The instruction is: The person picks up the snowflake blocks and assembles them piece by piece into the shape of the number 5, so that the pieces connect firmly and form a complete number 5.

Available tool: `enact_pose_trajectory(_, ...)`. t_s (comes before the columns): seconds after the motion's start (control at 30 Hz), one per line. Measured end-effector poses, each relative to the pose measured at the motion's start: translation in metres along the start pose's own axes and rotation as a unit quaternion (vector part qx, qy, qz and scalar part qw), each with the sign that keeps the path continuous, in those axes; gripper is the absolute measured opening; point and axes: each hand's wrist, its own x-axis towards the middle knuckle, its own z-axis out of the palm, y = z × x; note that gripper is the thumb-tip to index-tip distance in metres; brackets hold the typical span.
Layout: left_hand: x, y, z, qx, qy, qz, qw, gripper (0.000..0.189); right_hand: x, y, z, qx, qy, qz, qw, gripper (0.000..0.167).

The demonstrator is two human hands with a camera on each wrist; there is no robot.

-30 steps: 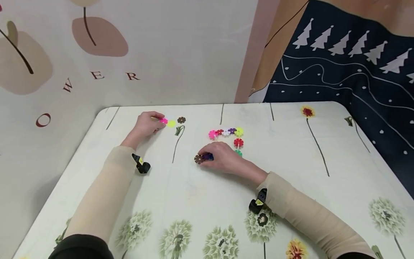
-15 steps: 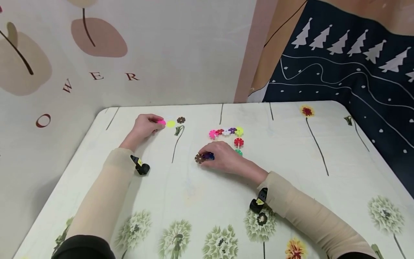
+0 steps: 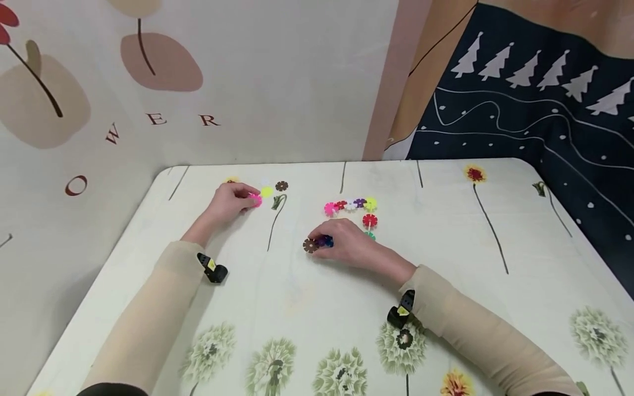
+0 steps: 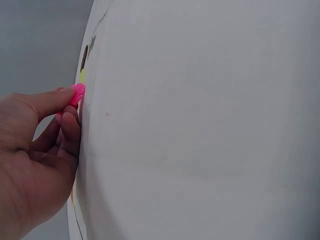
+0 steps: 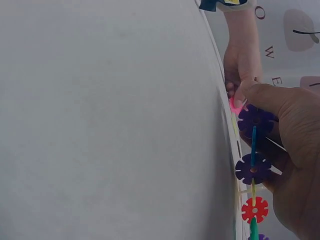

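Between thumb and fingers, my left hand (image 3: pixel 228 206) pinches a pink notched plastic disc (image 4: pixel 78 94), close over the tabletop. Just beyond it lie a yellow disc (image 3: pixel 267 191) and a brown disc (image 3: pixel 282 186). My right hand (image 3: pixel 344 240) grips one end of a chain of interlocked discs, where a brown disc (image 3: pixel 310 245) sticks out past the fingertips. The right wrist view shows purple discs (image 5: pixel 253 169) and a red disc (image 5: pixel 255 210) along the chain. Its far part, with a pink disc (image 3: pixel 331 209) and another red disc (image 3: pixel 370 221), bends round behind the right hand, which hides some of it.
The white tabletop (image 3: pixel 297 308) carries printed flowers and stems. A pale wall covering (image 3: pixel 277 110) rises along its back and left, and a dark cloth with white trees (image 3: pixel 515 110) hangs at the right.
The left hand has drawn the pink disc toward me, from beside the yellow disc to just in front of it. The right hand keeps its hold on the chain, and the head view has tilted slightly.
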Motion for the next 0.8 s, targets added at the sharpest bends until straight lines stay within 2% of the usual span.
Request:
enact_pose_trajectory(0.2,-0.012,0.009,0.009,-0.021,-0.017,0.008,0.9996,0.027,0.000,0.002,0.000,0.000,0.002,-0.005,1.0000,0.032)
enact_pose_trajectory(0.47,-0.035,0.020,0.028,-0.064,-0.045,0.031,0.9965,0.023,0.000,0.002,0.000,0.006,0.008,-0.005,0.9999,0.033)
enact_pose_trajectory(0.67,-0.052,0.033,0.044,-0.117,-0.059,0.048,0.9902,0.020,0.000,0.001,0.000,0.009,0.007,-0.004,0.9999,0.033)
enact_pose_trajectory(0.8,-0.059,0.043,0.052,-0.130,-0.080,0.065,0.9861,0.018,0.001,0.001,-0.001,0.008,0.008,-0.001,0.9999,0.033)
